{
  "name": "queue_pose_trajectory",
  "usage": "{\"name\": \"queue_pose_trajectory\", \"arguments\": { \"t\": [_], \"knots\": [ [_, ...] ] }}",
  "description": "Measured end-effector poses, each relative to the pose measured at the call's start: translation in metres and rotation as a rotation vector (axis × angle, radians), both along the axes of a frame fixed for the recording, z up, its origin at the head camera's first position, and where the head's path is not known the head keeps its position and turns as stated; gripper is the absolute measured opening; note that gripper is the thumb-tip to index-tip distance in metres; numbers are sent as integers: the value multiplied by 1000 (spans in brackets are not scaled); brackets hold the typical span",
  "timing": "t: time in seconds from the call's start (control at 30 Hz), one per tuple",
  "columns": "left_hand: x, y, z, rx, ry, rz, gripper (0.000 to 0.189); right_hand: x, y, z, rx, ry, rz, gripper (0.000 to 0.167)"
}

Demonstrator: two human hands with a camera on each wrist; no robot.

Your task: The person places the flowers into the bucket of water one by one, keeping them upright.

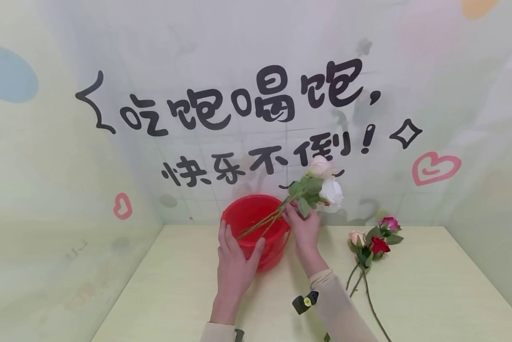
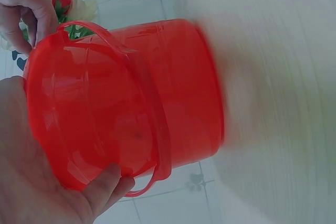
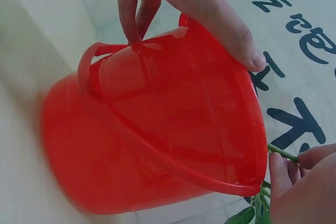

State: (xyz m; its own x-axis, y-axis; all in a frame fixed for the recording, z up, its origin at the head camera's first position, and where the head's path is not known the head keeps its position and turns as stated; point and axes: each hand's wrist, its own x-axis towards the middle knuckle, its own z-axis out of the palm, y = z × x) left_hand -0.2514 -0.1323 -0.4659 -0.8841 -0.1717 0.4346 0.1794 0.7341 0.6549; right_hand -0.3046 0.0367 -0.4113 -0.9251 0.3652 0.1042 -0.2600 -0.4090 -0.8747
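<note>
Starting from the left, and the red bucket [image 1: 273,259] stands upright on the bench [image 1: 174,285], right up against the left hand [image 1: 234,266]! It's glossy, round, wide at the mouth, narrower at the base, and the handle [image 3: 86,72] is folded down along its side. The left hand is spread wide and curved about the near side of the bucket, fingers round to the left, thumb out to the right, gripping it near the rim.

Across to the right, the right hand [image 1: 304,230] is just beside the far right of that rim, and here are the flowers: a pale pink rose [image 1: 320,166] and a white rose [image 1: 332,192], leafy, tilted, heads up and outside, stems [image 1: 264,221] slanting down into the bucket. Thumb and fingers are close together, pinching the stems!

Further right, lying on the bench well apart from the bucket: a peach rose [image 1: 357,238], a red rose [image 1: 380,245] and a magenta rose [image 1: 390,223], heads bunched, long stalks trailing towards the near edge.
</note>
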Motion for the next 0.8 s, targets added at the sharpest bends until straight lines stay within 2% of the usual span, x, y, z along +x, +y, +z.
{"name": "queue_pose_trajectory", "arguments": {
  "t": [0.27, 0.8],
  "knots": [
    [0, 0, -2, 18, -11, -10, 116, 1, 2, -9, 8, -23, 30, 30],
    [0, 1, -1, 42, -22, -11, 115, 5, 9, -13, 61, -14, 28, 32]
  ]
}}
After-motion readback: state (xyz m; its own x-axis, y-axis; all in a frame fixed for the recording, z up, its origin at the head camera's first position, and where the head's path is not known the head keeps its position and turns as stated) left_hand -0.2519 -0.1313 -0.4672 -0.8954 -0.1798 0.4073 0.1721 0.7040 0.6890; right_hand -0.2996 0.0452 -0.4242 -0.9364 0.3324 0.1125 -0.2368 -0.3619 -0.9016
